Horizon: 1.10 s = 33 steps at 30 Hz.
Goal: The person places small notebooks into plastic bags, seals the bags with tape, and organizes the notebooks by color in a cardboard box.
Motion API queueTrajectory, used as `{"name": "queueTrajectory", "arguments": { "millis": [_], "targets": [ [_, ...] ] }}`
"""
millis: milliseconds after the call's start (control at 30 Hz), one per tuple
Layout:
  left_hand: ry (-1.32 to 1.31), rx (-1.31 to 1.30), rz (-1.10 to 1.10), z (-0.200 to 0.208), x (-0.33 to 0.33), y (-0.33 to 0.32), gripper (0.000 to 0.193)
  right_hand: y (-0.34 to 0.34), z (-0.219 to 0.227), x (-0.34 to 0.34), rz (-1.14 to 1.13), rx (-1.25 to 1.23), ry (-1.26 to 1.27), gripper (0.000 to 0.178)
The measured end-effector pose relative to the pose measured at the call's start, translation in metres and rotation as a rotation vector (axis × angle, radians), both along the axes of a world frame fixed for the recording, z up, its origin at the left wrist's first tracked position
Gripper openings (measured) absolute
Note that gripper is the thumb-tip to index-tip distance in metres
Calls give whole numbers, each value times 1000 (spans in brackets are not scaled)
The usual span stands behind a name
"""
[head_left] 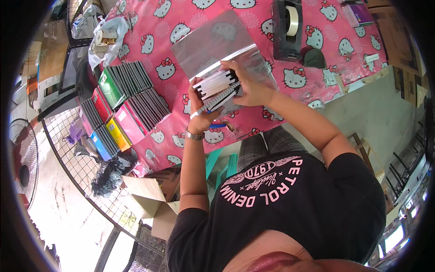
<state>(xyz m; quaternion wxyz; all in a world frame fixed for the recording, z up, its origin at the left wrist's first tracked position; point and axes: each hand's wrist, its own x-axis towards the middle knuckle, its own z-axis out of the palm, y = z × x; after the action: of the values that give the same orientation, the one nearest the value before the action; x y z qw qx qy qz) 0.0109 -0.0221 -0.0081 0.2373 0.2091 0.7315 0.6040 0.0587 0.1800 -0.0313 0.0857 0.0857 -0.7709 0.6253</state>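
Between my two hands is a small stack of spiral-bound notebooks [213,86], held on edge with white page edges and dark coil bindings facing up. My left hand [205,119] is closed around the stack's left and near side. My right hand [250,88] grips its right side, fingers over the far edge and thumb nearer me. Under and beyond the stack lies a clear plastic sheet or bag [219,38], spread flat on the table. Close to my left wrist a small blue object [219,125] shows, partly hidden by the hand.
Several stacks of coloured spiral notebooks [129,97] stand at the left of the pink patterned table cover [161,43]. A black tape dispenser [287,34] sits at the far right. A white plastic bag [108,43] lies far left; an open cardboard box [152,195] is below the table edge.
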Motion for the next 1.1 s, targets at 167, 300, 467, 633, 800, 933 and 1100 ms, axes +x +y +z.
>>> {"name": "queueTrajectory", "arguments": {
  "millis": [167,300,467,633,800,933,1100],
  "targets": [
    [14,12,-62,4,-7,2,106,8,-21,5,17,115,10,95],
    [-75,121,75,-21,-1,-1,99,3,-21,4,-31,159,48,87],
    [227,-6,78,-40,-2,9,84,-13,-24,-2,-36,23,8,69],
    [283,-48,-18,-59,-10,10,75,1,-43,-5,-49,96,-43,67],
    [309,11,6,-76,-8,14,76,2,-56,-1,22,124,-48,71],
    [372,-97,-31,-93,-13,1,75,20,-3,2,98,628,-87,79],
    [202,-85,-124,-105,-14,-5,79,-13,73,8,16,771,15,89]
  ]
}}
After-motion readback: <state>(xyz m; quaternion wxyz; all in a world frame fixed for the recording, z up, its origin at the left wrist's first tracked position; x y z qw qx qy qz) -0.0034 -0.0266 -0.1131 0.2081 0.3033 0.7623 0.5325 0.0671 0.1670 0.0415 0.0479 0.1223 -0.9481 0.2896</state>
